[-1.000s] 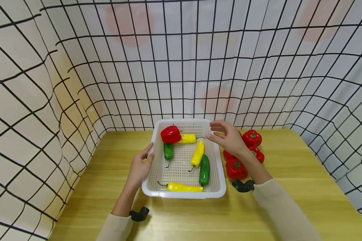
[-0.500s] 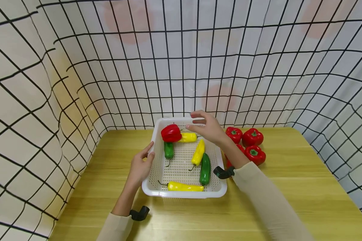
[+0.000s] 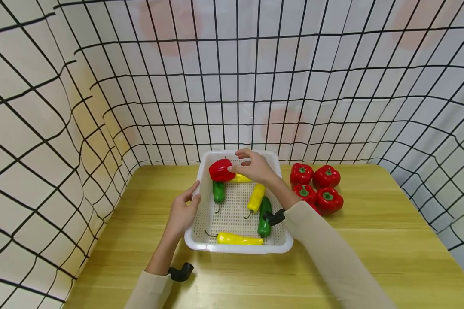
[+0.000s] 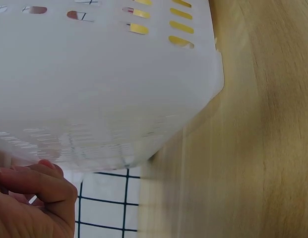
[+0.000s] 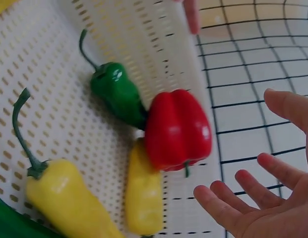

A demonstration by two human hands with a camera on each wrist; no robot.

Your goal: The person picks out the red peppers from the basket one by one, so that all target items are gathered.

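A white perforated plastic basket (image 3: 232,248) stands on the table. My left hand (image 3: 182,210) holds it by its left rim; curled fingers (image 4: 49,186) lie against the outer wall in the left wrist view. Above the basket's far part, my right hand (image 3: 255,167) has its fingers spread. The thumb is near a red bell pepper (image 3: 221,170), with a gap between hand and pepper in the right wrist view. That bell pepper (image 5: 178,131) lies at the far left, over the ends of a green pepper (image 3: 218,193) and a yellow pepper (image 3: 241,178).
Another yellow pepper (image 3: 256,196) and a green pepper (image 3: 264,225) lie towards the basket's right, partly behind the right wrist. A third yellow pepper (image 3: 239,238) lies along the near side. Several red bell peppers (image 3: 326,176) are grouped right of the basket. A black grid-patterned curtain (image 3: 232,86) surrounds the wooden table (image 3: 375,240).
My right hand has moved left from the basket's right rim to over the far part, close to the red bell pepper. My left hand stays at the left rim.
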